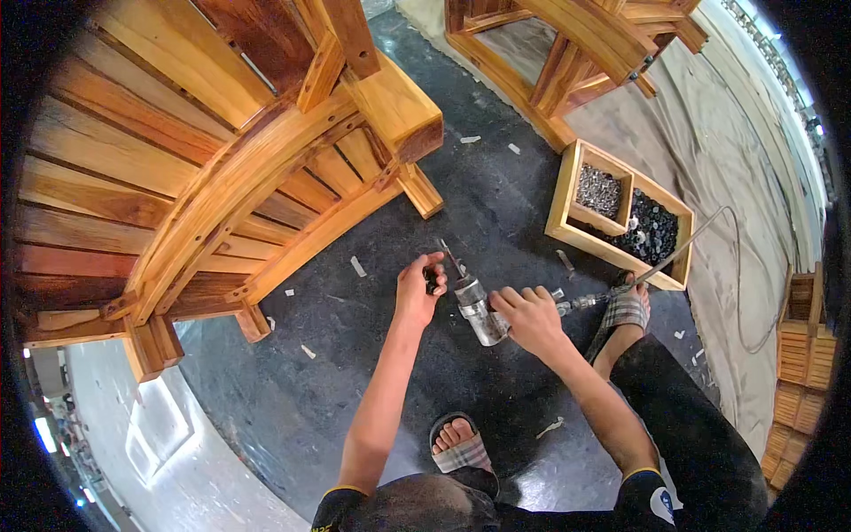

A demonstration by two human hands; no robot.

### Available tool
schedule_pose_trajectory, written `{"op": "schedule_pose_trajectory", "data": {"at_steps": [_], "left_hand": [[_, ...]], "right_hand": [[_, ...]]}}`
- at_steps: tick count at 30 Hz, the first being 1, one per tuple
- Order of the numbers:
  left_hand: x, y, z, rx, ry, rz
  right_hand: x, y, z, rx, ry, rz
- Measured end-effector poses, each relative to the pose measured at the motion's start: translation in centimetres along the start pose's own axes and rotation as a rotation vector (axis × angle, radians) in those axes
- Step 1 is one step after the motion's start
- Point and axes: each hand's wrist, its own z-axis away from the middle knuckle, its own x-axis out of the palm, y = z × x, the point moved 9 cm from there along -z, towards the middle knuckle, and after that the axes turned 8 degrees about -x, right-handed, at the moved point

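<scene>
My right hand [532,321] is wrapped round a silver air screwdriver [475,307], whose bit points up and to the left. An air hose [678,251] runs from its handle to the right. Just left of the tool, my left hand [417,291] has its fingers curled round small black pieces [433,280], too small to name for certain. The bit's tip is close to the left fingertips; whether they touch I cannot tell. Ahead to the left stands a slatted wooden bench [301,226] with a curved frame and a thick post, apart from both hands.
A wooden box [565,206] at the right holds silver screws [599,191] and black fittings [658,226]. Another wooden frame [510,75] stands at the back on a beige cloth [749,115]. Scraps lie on the dark floor mat [346,306]; wood pieces [802,372] are stacked far right.
</scene>
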Motion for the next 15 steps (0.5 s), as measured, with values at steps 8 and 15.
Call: {"op": "schedule_pose_trajectory", "data": {"at_steps": [8, 15], "left_hand": [[1.5, 1.8, 0.7, -0.098, -0.192, -0.045], [2.1, 4.1, 0.6, -0.084, -0.152, -0.200]], "right_hand": [[-0.8, -0.3, 0.5, -0.026, -0.010, -0.027], [-0.6, -0.5, 0.7, -0.023, -0.028, -0.048]]}}
